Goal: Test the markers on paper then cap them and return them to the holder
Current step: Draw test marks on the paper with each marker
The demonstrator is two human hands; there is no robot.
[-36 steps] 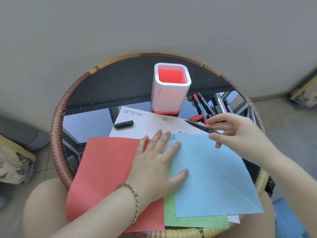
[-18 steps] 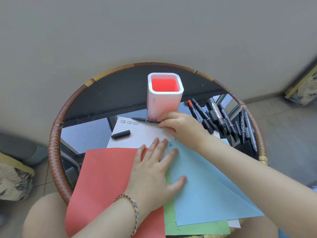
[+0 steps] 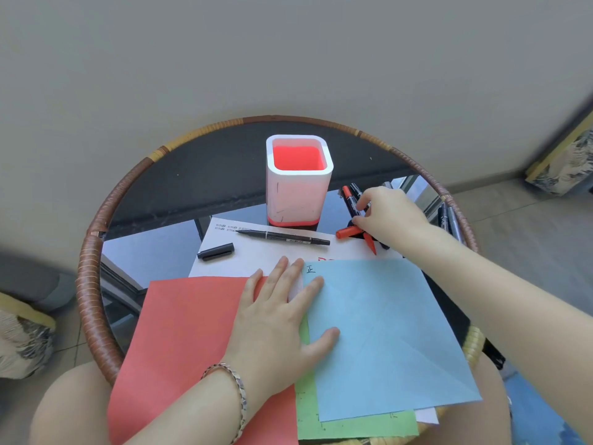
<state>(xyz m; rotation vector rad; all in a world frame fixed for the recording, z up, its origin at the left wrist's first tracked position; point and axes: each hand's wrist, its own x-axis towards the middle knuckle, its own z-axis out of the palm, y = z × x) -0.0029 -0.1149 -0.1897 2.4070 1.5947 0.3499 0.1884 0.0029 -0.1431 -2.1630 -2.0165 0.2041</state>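
The white holder with a red inside stands empty at the table's middle back. An uncapped black marker lies on the white paper in front of it. Its black cap lies to the left. My left hand presses flat on the red paper and blue paper. My right hand is over the marker pile right of the holder, fingers pinched on a black-bodied red marker. A loose red cap lies beside it.
More markers lie along the right rim of the round glass table, partly hidden by my right arm. A green sheet sticks out under the blue one. A wall rises close behind the table.
My right hand laid the uncapped black marker down on the white paper before the holder, then moved right to the marker pile and closed its fingers on a red marker. The left hand stayed put.
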